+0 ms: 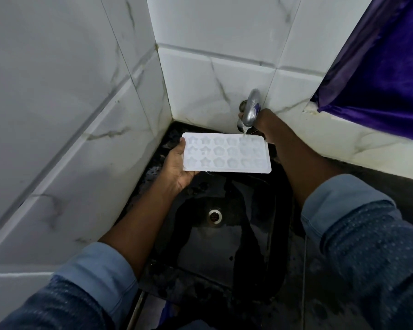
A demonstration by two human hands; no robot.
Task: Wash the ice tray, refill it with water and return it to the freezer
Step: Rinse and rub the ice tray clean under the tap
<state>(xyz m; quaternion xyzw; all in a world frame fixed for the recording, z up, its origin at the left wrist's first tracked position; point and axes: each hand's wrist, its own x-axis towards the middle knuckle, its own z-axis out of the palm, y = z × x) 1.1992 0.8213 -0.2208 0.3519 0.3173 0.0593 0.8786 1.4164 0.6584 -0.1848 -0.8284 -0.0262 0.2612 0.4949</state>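
Observation:
A white ice tray (pixel 226 153) with star and flower shaped cells is held level over the black sink (pixel 260 234). My left hand (pixel 177 166) grips its left end, thumb on the rim. A thin stream of water falls from the metal tap (pixel 252 108) onto the tray's right cells. My right hand (pixel 262 120) reaches behind the tap at the wall, mostly hidden by the tap and the tray; its fingers seem wrapped on the tap.
White marble-look tiled walls (pixel 81 115) close in on the left and behind. The sink drain (pixel 215 216) lies below the tray. A purple curtain (pixel 386 67) hangs at the upper right. A wet dark counter (pixel 320 301) runs along the right.

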